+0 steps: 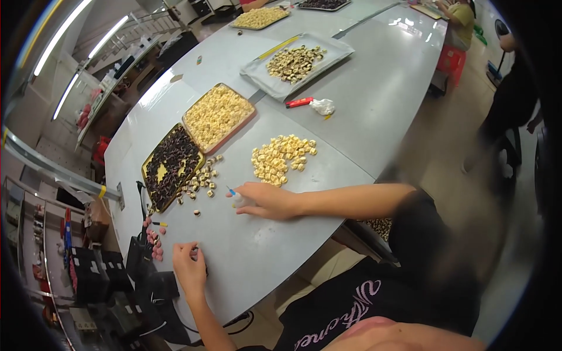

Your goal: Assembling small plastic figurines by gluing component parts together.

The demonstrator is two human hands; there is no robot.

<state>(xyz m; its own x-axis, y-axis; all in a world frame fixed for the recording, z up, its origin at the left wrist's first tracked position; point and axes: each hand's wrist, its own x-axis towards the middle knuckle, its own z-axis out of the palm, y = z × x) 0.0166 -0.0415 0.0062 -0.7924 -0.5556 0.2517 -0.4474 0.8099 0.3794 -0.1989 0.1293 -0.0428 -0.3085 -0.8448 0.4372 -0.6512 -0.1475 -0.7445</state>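
My right hand [266, 200] reaches in over the table and is closed around a small whitish squeeze bottle [239, 202] with a thin blue needle tip, pointing up and left. Just beyond that hand lies a loose pile of small cream-coloured cubes [284, 158]. Lower on the left, my left hand [188, 269] is by the table edge with its fingers curled round something small and dark, too hidden to name. A single small dark-and-cream piece [196, 213] lies between the hands. More two-tone pieces [202, 178] are scattered beside a yellow tray of dark curved pieces [174, 133].
A tray [253, 115] of cream cubes adjoins the dark one. Farther back are a pale tray [281, 90] of two-tone pieces, a red object [300, 102] and a crumpled white bag [323, 106]. Pink pieces [155, 243] and a black box [164, 286] are near my left hand. People are nearby.
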